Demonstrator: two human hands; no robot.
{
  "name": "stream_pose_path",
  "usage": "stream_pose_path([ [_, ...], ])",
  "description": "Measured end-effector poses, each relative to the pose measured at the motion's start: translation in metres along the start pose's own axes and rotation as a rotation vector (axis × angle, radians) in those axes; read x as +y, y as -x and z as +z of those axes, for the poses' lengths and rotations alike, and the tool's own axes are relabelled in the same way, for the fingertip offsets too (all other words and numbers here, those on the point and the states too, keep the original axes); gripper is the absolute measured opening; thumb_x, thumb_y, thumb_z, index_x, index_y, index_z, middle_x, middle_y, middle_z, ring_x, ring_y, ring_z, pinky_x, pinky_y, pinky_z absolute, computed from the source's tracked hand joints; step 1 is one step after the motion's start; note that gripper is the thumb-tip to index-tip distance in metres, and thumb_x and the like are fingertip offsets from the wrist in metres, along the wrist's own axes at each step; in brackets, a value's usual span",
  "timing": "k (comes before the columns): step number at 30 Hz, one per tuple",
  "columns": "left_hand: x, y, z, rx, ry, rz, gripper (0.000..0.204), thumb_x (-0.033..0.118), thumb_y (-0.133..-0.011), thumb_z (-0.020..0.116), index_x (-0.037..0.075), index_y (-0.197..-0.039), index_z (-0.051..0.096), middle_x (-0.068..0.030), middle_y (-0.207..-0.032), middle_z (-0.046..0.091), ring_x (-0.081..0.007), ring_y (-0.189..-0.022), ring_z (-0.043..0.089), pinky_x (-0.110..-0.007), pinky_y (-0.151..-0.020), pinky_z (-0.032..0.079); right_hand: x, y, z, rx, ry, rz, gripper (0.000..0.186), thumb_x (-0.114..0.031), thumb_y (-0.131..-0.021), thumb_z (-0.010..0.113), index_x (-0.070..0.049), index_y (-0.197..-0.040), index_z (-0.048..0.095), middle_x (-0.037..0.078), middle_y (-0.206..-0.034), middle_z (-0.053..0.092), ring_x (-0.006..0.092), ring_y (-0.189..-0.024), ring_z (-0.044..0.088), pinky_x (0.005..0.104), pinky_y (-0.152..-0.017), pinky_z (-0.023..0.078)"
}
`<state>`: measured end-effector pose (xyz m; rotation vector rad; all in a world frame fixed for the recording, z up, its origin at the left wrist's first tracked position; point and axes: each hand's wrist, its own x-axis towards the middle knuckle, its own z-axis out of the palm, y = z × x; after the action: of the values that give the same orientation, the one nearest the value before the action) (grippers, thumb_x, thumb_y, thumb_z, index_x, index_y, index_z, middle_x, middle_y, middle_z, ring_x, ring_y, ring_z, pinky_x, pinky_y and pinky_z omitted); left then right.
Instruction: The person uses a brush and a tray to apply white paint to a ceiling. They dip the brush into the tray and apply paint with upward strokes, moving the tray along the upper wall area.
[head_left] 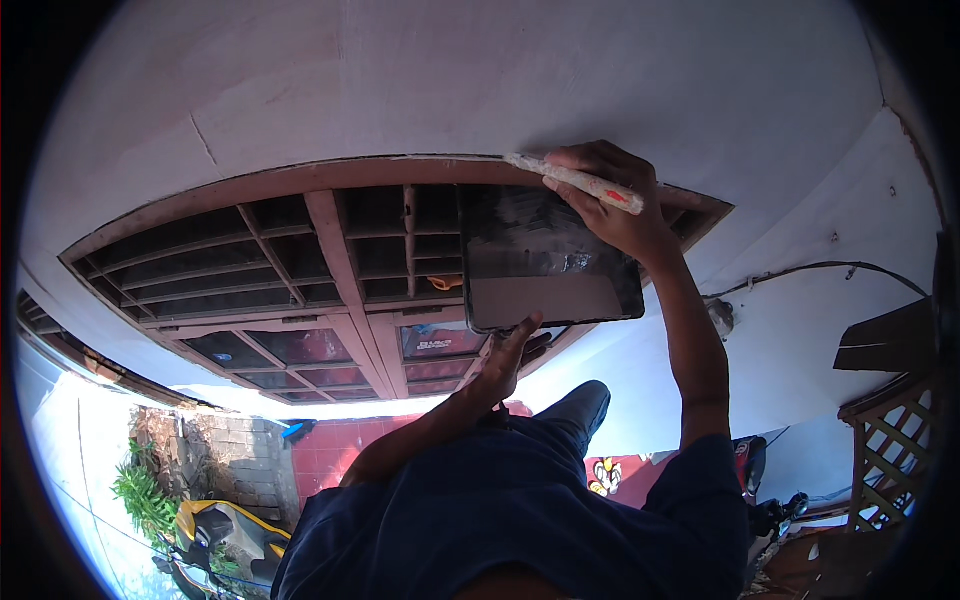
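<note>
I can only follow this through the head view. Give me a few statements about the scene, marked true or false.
1. The right hand holds the brush. True.
2. The left hand is resting on the wall. False: it is at the lower edge of the black tray.
3. The brush's tip is at the upper edge of the window frame. True.
4. The tray is lying on the floor. False: it is held up in front of the window frame.
5. A green plant shows at the lower left of the view. True.
</note>
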<state>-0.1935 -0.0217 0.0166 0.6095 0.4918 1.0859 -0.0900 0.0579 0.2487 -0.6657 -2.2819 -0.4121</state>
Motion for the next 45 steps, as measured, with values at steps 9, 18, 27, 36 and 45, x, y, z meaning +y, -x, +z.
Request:
stream_pose_path([
  [9, 0.001, 0.001, -0.002, -0.029, -0.023, 0.000, 0.063, 0.050, -0.084, 0.059, 0.007, -0.126, 0.039, -0.0115, -0.125, 0.043, -0.0242, -0.120, 0.041, -0.044, -0.103, 0.033, 0.007, -0.017, -0.046, 0.309, 0.154, -0.031, 0.017, -0.006, -0.075, 0.071, -0.006, -0.090, 0.064, 0.006, -0.086, 0.066, 0.0186, -0.073, 0.065, 0.0290, -0.064, 0.054],
  [18, 0.002, 0.000, -0.004, -0.011, 0.008, -0.101, 0.082, 0.051, -0.075, 0.069, 0.009, -0.131, 0.026, -0.0160, -0.129, 0.033, -0.0304, -0.116, 0.044, -0.043, -0.099, 0.036, 0.030, -0.008, -0.048, 0.227, 0.125, 0.099, 0.017, -0.012, -0.077, 0.070, -0.005, -0.091, 0.064, 0.006, -0.085, 0.067, 0.0192, -0.073, 0.066, 0.0282, -0.061, 0.053],
  [27, -0.005, -0.003, -0.008, -0.010, 0.004, -0.074, 0.079, 0.053, -0.076, 0.067, 0.008, -0.129, 0.030, -0.0157, -0.126, 0.037, -0.0309, -0.116, 0.044, -0.044, -0.099, 0.036, 0.015, -0.028, -0.024, 0.025, 0.075, -0.042, 0.021, -0.015, -0.076, 0.071, -0.007, -0.094, 0.064, 0.006, -0.084, 0.066, 0.0187, -0.072, 0.065, 0.0290, -0.063, 0.053],
  [36, 0.000, 0.001, -0.002, -0.015, -0.007, -0.057, 0.077, 0.055, -0.075, 0.067, 0.008, -0.127, 0.035, -0.0149, -0.125, 0.041, -0.0283, -0.117, 0.043, -0.044, -0.098, 0.035, 0.022, -0.174, -0.104, 0.675, -0.313, -0.342, 0.021, -0.007, -0.074, 0.070, -0.005, -0.094, 0.064, 0.009, -0.085, 0.066, 0.0213, -0.072, 0.064, 0.0303, -0.061, 0.051],
  [45, -0.007, -0.004, -0.009, -0.013, 0.016, -0.079, 0.077, 0.052, -0.075, 0.068, 0.010, -0.129, 0.032, -0.0138, -0.127, 0.039, -0.0279, -0.116, 0.045, -0.044, -0.099, 0.036, -0.018, -0.042, 0.007, 0.227, 0.416, -0.317, 0.042, -0.006, -0.060, 0.073, -0.013, -0.100, 0.062, 0.000, -0.092, 0.063, 0.0162, -0.081, 0.063, 0.0283, -0.067, 0.056],
])
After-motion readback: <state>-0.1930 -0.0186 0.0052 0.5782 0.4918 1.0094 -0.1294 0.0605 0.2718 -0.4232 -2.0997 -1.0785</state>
